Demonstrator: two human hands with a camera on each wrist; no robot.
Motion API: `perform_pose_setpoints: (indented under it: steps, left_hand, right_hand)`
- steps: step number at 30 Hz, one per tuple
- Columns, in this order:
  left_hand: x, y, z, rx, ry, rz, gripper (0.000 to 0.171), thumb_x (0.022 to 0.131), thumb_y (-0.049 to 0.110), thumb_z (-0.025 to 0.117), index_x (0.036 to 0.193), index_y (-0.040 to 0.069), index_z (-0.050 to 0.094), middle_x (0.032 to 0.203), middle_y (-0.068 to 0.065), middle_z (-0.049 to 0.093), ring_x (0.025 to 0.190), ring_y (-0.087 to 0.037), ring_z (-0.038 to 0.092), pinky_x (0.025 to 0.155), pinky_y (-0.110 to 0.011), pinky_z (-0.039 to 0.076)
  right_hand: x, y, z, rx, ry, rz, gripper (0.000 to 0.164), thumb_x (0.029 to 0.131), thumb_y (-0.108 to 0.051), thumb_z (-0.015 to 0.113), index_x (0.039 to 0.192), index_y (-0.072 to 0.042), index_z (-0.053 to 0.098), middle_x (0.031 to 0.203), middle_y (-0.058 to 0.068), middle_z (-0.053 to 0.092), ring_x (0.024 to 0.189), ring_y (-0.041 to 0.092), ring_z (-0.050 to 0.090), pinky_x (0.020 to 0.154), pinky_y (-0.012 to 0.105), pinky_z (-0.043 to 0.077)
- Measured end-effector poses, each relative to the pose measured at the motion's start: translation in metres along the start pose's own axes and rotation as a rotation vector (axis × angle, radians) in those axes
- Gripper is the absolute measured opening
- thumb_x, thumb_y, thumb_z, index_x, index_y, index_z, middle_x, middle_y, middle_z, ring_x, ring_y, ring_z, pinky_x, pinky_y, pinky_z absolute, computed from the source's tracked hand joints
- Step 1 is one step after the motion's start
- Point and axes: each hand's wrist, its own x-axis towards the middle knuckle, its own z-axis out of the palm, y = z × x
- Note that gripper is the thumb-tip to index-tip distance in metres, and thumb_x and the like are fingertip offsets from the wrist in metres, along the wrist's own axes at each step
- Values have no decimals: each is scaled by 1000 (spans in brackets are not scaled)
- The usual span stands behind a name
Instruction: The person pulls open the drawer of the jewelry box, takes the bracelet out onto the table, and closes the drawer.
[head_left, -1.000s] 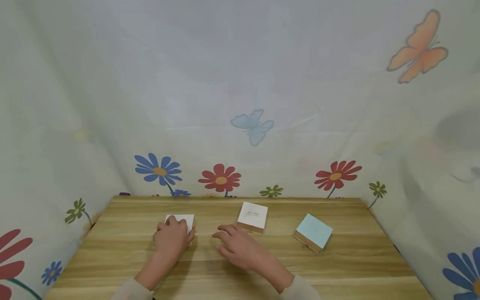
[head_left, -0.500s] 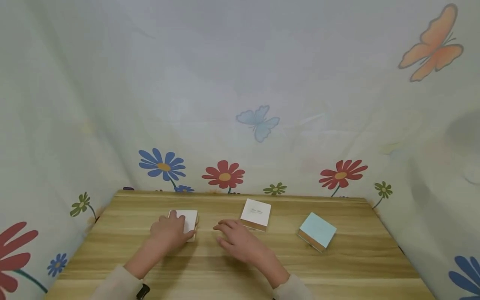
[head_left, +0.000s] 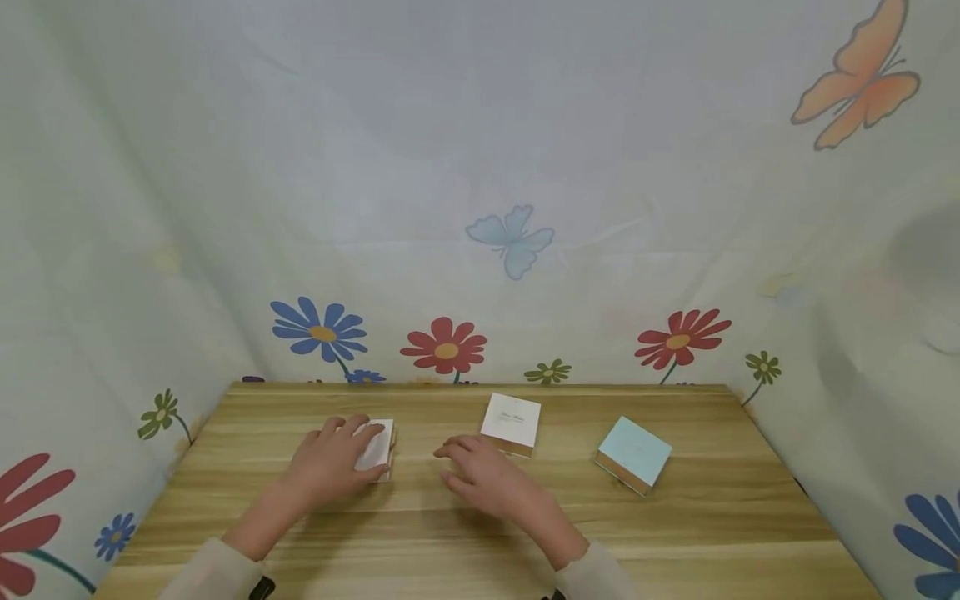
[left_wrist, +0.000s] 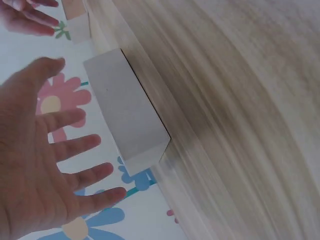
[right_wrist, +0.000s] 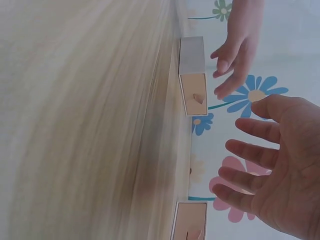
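My left hand (head_left: 330, 462) hovers over a small white box (head_left: 381, 454) at the left of the table, its fingers spread. In the left wrist view those fingers are straight and apart from the box (left_wrist: 127, 107). The right wrist view shows this box's peach-coloured drawer front (right_wrist: 194, 95) with a small pull tab. My right hand (head_left: 491, 479) is held over the middle of the table with loosely bent fingers and nothing in them. Just beyond it lies a second white box (head_left: 512, 419) with fine lettering on top.
A light blue box (head_left: 634, 454) with a brownish side lies turned at an angle on the right. The wood-grain table (head_left: 720, 517) ends at a white cloth (head_left: 390, 167) printed with flowers and butterflies.
My left hand has lifted off the left box and shifted left, its fingers spreading and baring more of the box. The right hand has hardly moved. The view has shifted slightly.
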Motion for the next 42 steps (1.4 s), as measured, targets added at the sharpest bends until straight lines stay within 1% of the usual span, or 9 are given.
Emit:
perform_pose_setpoints:
  steps: [4, 10, 13, 18, 21, 27, 31, 37, 42]
  left_hand:
    - [2, -10, -2, -17, -25, 76, 71, 89, 63, 68, 143, 19, 57, 147, -13, 51, 130, -44, 48, 96, -69, 44]
    - [4, -26, -6, -4, -87, 153, 77, 88, 66, 66, 146, 17, 53, 150, -15, 48, 136, -45, 43, 99, -71, 40]
    - [6, -32, -8, -7, -100, 180, 77, 89, 66, 65, 146, 16, 52, 151, -17, 46, 136, -47, 41, 99, -73, 39]
    - [8, -37, -7, -13, -117, 176, 78, 92, 70, 57, 150, 17, 49, 154, -16, 44, 139, -45, 39, 102, -72, 37]
    - [8, -38, -1, -10, -105, 197, 79, 93, 72, 52, 151, 17, 48, 155, -15, 44, 140, -44, 39, 104, -70, 37]
    - [8, -37, 12, -21, -49, 245, 79, 94, 70, 53, 151, 17, 48, 154, -14, 45, 138, -42, 40, 107, -65, 38]
    - [9, -35, 17, -30, -72, 240, 77, 94, 69, 54, 151, 17, 48, 156, -13, 42, 139, -41, 40, 110, -61, 37]
    - [9, -34, 16, -36, -96, 219, 74, 95, 66, 55, 149, 17, 49, 155, -14, 43, 138, -41, 41, 109, -60, 39]
    - [13, -34, 9, -34, -126, 213, 75, 93, 68, 57, 148, 18, 51, 153, -15, 45, 136, -42, 43, 107, -60, 42]
  right_hand:
    - [-3, 2, -3, 21, -6, 17, 35, 107, -28, 53, 138, -13, 60, 144, 7, 55, 137, 23, 48, 113, 40, 40]
    - [-7, 3, -8, 30, 7, 14, 35, 107, -28, 53, 138, -13, 60, 144, 8, 56, 136, 23, 50, 112, 40, 41]
    - [-7, 4, -9, 38, 6, 11, 35, 107, -27, 54, 137, -13, 60, 143, 7, 56, 135, 23, 50, 112, 40, 41]
    - [-6, 6, -7, 37, 4, 3, 33, 106, -25, 54, 136, -12, 61, 142, 6, 56, 135, 23, 50, 111, 40, 42]
    - [-6, 6, -7, 34, 11, -1, 33, 106, -25, 55, 135, -11, 62, 141, 7, 57, 134, 23, 51, 111, 40, 42]
    - [-5, 8, -9, 18, 30, -4, 31, 105, -23, 56, 134, -11, 63, 139, 8, 59, 132, 24, 53, 110, 41, 43]
    - [-5, 9, -8, 25, 18, -7, 32, 106, -24, 55, 134, -11, 62, 139, 7, 59, 131, 23, 54, 110, 39, 43]
    - [-5, 9, -7, 32, 10, -12, 33, 107, -25, 53, 134, -10, 62, 138, 6, 60, 131, 23, 54, 110, 40, 43]
    - [-4, 8, -9, 33, 9, -3, 32, 106, -23, 55, 134, -10, 63, 138, 6, 60, 131, 23, 54, 109, 39, 43]
